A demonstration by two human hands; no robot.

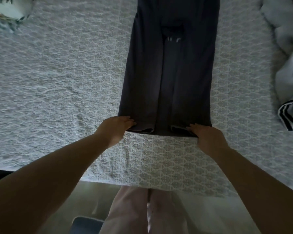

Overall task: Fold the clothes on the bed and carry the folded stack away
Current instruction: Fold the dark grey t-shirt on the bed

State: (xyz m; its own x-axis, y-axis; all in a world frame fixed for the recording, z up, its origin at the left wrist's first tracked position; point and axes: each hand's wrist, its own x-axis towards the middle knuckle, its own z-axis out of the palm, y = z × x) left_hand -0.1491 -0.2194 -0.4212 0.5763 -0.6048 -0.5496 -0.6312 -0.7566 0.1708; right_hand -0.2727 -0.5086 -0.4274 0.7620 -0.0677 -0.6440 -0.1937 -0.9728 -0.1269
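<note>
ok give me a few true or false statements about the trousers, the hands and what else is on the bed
1. The dark trousers lie flat and lengthwise on the bed. True.
2. Both hands are at the waistband. False: the left hand and right hand are at the leg hems nearest the person.
3. The trousers are already folded in half. False: they are laid out full length.
4. A pile of light clothes lies to the right of the trousers. True.
5. The left hand is raised off the bed. False: it rests on the hem.
</note>
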